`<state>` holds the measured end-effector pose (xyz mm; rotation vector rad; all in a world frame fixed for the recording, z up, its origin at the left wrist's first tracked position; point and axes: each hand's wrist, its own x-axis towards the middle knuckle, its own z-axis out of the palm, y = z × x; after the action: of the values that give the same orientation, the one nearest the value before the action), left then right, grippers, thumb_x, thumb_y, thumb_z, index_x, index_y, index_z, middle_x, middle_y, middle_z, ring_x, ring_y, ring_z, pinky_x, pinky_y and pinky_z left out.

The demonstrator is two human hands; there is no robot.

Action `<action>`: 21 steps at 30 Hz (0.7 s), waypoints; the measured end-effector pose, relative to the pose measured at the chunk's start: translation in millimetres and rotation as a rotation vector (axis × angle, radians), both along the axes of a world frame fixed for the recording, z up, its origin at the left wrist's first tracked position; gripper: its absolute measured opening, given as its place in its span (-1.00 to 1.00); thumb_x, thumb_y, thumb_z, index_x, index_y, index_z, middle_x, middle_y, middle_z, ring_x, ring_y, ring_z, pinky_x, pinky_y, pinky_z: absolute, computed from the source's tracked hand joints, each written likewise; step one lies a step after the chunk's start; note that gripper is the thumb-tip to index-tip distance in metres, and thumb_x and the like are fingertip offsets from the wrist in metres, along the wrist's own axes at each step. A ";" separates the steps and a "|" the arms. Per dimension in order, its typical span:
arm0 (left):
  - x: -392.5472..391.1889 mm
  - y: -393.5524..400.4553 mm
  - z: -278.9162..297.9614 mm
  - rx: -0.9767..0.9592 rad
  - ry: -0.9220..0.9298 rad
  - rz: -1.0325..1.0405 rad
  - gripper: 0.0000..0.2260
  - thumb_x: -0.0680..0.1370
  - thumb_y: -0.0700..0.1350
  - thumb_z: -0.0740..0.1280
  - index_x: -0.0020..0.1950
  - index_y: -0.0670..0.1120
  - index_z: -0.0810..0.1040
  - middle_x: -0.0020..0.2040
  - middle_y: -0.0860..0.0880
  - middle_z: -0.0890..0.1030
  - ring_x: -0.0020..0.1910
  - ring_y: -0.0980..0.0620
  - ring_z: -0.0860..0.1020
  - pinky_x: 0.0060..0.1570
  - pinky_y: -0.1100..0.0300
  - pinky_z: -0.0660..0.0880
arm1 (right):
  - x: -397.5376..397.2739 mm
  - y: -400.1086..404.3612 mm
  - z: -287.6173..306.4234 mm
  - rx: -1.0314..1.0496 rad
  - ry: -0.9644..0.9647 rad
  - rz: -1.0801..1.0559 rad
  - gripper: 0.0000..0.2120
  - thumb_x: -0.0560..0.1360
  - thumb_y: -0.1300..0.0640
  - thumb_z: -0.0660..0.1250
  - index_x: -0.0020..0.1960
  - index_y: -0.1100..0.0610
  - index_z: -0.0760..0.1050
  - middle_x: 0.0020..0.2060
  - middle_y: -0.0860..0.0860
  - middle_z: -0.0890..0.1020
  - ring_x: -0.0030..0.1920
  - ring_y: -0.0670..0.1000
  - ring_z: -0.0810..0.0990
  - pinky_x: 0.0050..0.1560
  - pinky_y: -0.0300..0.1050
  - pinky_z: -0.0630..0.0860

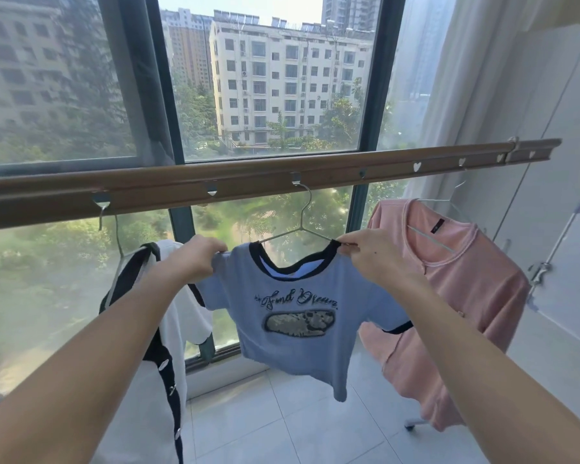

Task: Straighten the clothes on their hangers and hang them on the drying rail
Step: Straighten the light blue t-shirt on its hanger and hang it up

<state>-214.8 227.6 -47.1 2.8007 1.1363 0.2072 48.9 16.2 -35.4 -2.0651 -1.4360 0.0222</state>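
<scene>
A light blue T-shirt (pixel 302 316) with a black collar and a printed front hangs on a thin wire hanger (pixel 304 216). The hanger's hook sits in a heart-shaped hole of the brown drying rail (pixel 248 185). My left hand (pixel 195 256) pinches the shirt's left shoulder. My right hand (pixel 365 252) pinches the right shoulder by the collar. A white top with black trim and buttons (pixel 161 329) hangs to the left on its own hanger. A pink T-shirt (pixel 449 296) on a wire hanger hangs to the right, its hook not on the rail.
The rail runs across a tall dark-framed window (pixel 369 95) with buildings and trees outside. A sheer curtain (pixel 449 78) and a white wall stand at the right, with a metal stand (pixel 546 262) beside the pink shirt. The floor (pixel 298 423) is pale tile.
</scene>
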 end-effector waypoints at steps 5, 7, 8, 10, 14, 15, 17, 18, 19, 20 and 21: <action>4.7 2.0 -0.2 0.092 0.069 0.103 -0.75 0.33 -0.46 0.16 -0.39 -0.12 0.33 -0.29 -0.10 0.39 -0.34 -0.08 0.34 -0.40 0.21 0.23 | 3.4 -1.2 3.6 -0.019 0.009 -0.001 -0.79 0.59 0.15 0.29 0.11 0.01 0.67 -0.08 -0.06 0.66 -0.06 0.04 0.60 0.02 0.10 0.58; 5.3 5.2 2.4 0.097 0.082 0.139 -0.77 0.32 -0.46 0.14 -0.32 -0.14 0.37 -0.23 -0.10 0.38 -0.32 -0.07 0.32 -0.38 0.19 0.22 | 5.0 -2.8 3.1 -0.031 0.009 -0.012 -0.79 0.59 0.14 0.30 0.13 0.04 0.66 -0.05 -0.05 0.67 -0.04 0.05 0.61 0.03 0.08 0.58; 3.7 7.8 2.2 0.104 0.097 0.153 -0.78 0.31 -0.46 0.13 -0.30 -0.15 0.36 -0.22 -0.11 0.38 -0.32 -0.07 0.30 -0.36 0.18 0.21 | 6.6 -4.0 2.5 -0.037 0.010 -0.021 -0.81 0.59 0.14 0.29 0.11 0.06 0.66 -0.06 -0.03 0.68 -0.05 0.08 0.61 0.01 0.07 0.58; -1.5 12.3 1.1 0.122 0.154 0.186 -0.81 0.31 -0.45 0.12 -0.32 -0.17 0.34 -0.26 -0.11 0.37 -0.35 -0.07 0.30 -0.35 0.17 0.21 | 12.9 -7.0 0.7 -0.045 -0.005 -0.032 -0.83 0.59 0.15 0.28 0.03 0.14 0.65 -0.12 0.03 0.68 -0.11 0.14 0.61 -0.08 0.02 0.53; 4.6 6.7 6.9 0.066 0.215 0.185 -0.83 0.36 -0.40 0.13 -0.24 -0.14 0.37 -0.26 -0.08 0.37 -0.38 -0.05 0.30 -0.38 0.15 0.20 | 22.6 -13.1 -0.6 -0.062 -0.051 -0.045 -0.82 0.59 0.17 0.27 0.03 0.26 0.58 -0.15 0.15 0.65 -0.17 0.17 0.59 -0.19 -0.01 0.48; 13.3 0.6 11.3 0.026 0.182 0.112 -0.76 0.37 -0.39 0.15 -0.11 -0.10 0.44 -0.16 -0.06 0.44 -0.30 -0.07 0.40 -0.37 0.16 0.27 | 23.5 -14.4 -0.1 -0.055 -0.054 -0.045 -0.82 0.59 0.16 0.27 0.05 0.24 0.59 -0.12 0.13 0.66 -0.12 0.18 0.60 -0.11 0.06 0.54; 33.8 -12.6 19.7 -0.098 0.020 -0.075 -0.58 0.42 -0.33 0.23 0.23 0.01 0.47 0.09 0.02 0.49 0.05 -0.05 0.51 -0.18 0.15 0.47 | 23.1 -16.9 1.3 -0.045 -0.044 -0.051 -0.82 0.60 0.16 0.27 0.11 0.14 0.64 -0.05 0.07 0.68 -0.06 0.13 0.61 0.00 0.14 0.58; 45.4 -20.8 24.1 -0.138 -0.088 -0.164 -0.56 0.46 -0.25 0.28 0.32 0.04 0.44 0.17 0.05 0.50 0.17 0.01 0.49 0.01 0.14 0.49 | 22.7 -18.1 2.5 -0.040 -0.038 -0.052 -0.80 0.61 0.15 0.26 0.15 0.09 0.63 -0.02 0.04 0.68 -0.06 0.08 0.60 0.01 0.12 0.58; 56.9 -31.1 28.8 -0.167 -0.184 -0.244 -0.59 0.50 -0.15 0.33 0.34 0.05 0.44 0.21 0.06 0.52 0.21 0.06 0.48 0.15 0.15 0.46 | 22.6 -19.6 3.0 -0.038 -0.034 -0.047 -0.77 0.62 0.16 0.25 0.20 0.06 0.62 0.00 0.02 0.67 -0.10 0.03 0.59 -0.03 0.06 0.57; 68.2 -40.9 32.9 -0.181 -0.250 -0.318 -0.62 0.53 -0.05 0.36 0.34 0.05 0.46 0.20 0.06 0.55 0.19 0.11 0.50 0.19 0.17 0.43 | 22.3 -21.3 3.1 -0.034 -0.030 -0.042 -0.74 0.64 0.16 0.23 0.24 0.04 0.61 -0.01 0.00 0.66 -0.17 -0.04 0.55 -0.10 -0.03 0.53; 79.9 -50.0 35.9 -0.189 -0.293 -0.370 -0.64 0.53 0.02 0.37 0.32 0.03 0.49 0.16 0.05 0.59 0.14 0.12 0.53 0.16 0.19 0.44 | 22.2 -23.8 2.9 -0.027 -0.027 -0.038 -0.73 0.64 0.16 0.22 0.27 0.05 0.59 -0.03 0.01 0.64 -0.24 -0.09 0.51 -0.15 -0.10 0.46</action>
<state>-134.9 177.6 -11.2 2.6362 0.5346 0.4298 71.1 -7.7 -32.5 -2.1218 -1.4195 -0.0009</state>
